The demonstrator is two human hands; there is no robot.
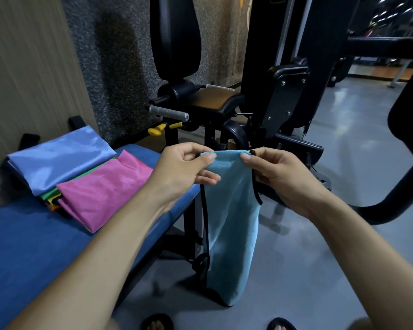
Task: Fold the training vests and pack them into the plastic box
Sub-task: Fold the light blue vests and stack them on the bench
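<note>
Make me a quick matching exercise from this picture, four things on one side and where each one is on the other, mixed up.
Things:
1. teal vest
2. pink vest
3. blue vest
4. bench

Places:
A. under the vest pile
B. hanging from both hands
C. top of the pile, by the wall
D. front of the pile, folded

Pairs: 1-B, 2-D, 3-C, 4-A
</note>
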